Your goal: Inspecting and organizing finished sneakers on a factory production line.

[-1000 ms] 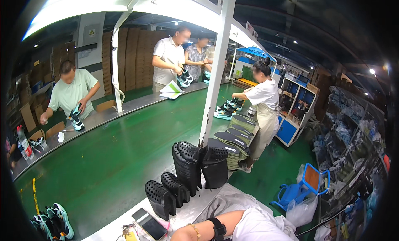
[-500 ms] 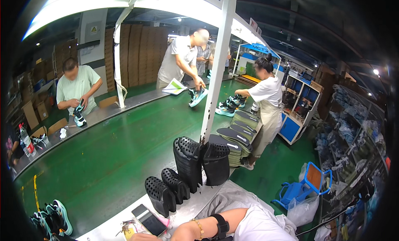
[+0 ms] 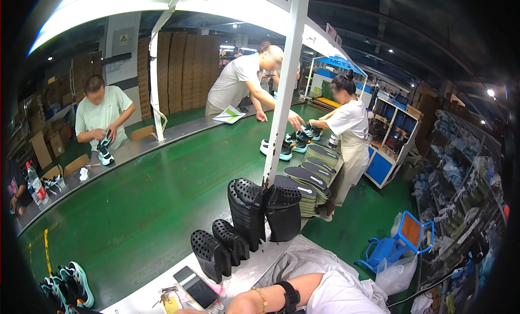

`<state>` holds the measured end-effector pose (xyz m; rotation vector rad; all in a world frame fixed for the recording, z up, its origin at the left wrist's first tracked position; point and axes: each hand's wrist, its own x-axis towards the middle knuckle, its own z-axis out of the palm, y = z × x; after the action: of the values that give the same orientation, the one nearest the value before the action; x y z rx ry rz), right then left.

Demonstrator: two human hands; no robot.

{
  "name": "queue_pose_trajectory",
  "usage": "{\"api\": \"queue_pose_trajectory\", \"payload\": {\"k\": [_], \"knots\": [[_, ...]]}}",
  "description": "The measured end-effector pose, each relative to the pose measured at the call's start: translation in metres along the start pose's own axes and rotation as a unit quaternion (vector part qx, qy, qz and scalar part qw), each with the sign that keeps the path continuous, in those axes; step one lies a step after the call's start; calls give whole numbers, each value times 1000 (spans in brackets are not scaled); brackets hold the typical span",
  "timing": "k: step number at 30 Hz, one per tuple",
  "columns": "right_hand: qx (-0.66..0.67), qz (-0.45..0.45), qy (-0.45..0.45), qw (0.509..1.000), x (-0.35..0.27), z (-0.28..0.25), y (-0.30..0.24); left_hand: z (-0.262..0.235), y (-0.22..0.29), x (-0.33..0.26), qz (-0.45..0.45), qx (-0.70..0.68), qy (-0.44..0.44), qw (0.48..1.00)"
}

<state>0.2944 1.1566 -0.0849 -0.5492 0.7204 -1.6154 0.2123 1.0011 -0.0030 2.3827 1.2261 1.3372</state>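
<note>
My right hand (image 3: 242, 304) is at the lower edge, below a beaded bracelet and a black strap on the forearm. Its fingers are cut off by the frame, so what they hold, if anything, is hidden. A sliver of skin shows further left along that edge; I cannot tell whose fingers it belongs to. My left hand cannot be made out. Close to the right hand, a phone (image 3: 196, 287) lies on the white table (image 3: 146, 284), with keys (image 3: 162, 299) beside it. Behind the phone, several black shoe-shaped pieces with holes (image 3: 210, 254) stand on end.
A white post (image 3: 281, 97) rises behind the black pieces. Stacked insoles (image 3: 306, 178) lie to its right. Sneakers (image 3: 81, 281) stand on the green belt (image 3: 141, 205) at lower left. Co-workers handle shoes across the belt and at far right. A blue stool (image 3: 379, 251) is on the floor.
The co-worker across the belt has leaned right, and the sneaker in that person's hand now stands on the belt by the others. My right hand has shifted slightly right.
</note>
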Motion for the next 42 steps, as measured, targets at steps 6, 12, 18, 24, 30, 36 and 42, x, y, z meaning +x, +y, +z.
{"api": "queue_pose_trajectory", "payload": {"k": [6, 12, 18, 24, 30, 36, 42], "knots": [[31, -17, -9, 999, -1, -1, 5, 2, 3, 2, 2, 23, 8, 1000], [21, -27, -8, 999, -6, -2, 9, 5, 1, 3, -2, 46, -18, 999], [37, -64, 6, 997, -12, 0, 18, 14, -9, 11, -11, 22, -22, 999], [87, -88, 108, 986, -49, 28, 20, 25, -34, 35, -4, -24, -38, 999], [16, -90, 115, 989, -91, 44, 14, 46, -75, 72, -9, -102, -114, 988], [-398, -66, 231, 885, -184, 75, -28, 24, -106, 106, -155, -135, -58, 977], [-501, -205, 722, 431, -411, 68, -138, -7, -127, 130, -399, -21, 219, 890]]}}
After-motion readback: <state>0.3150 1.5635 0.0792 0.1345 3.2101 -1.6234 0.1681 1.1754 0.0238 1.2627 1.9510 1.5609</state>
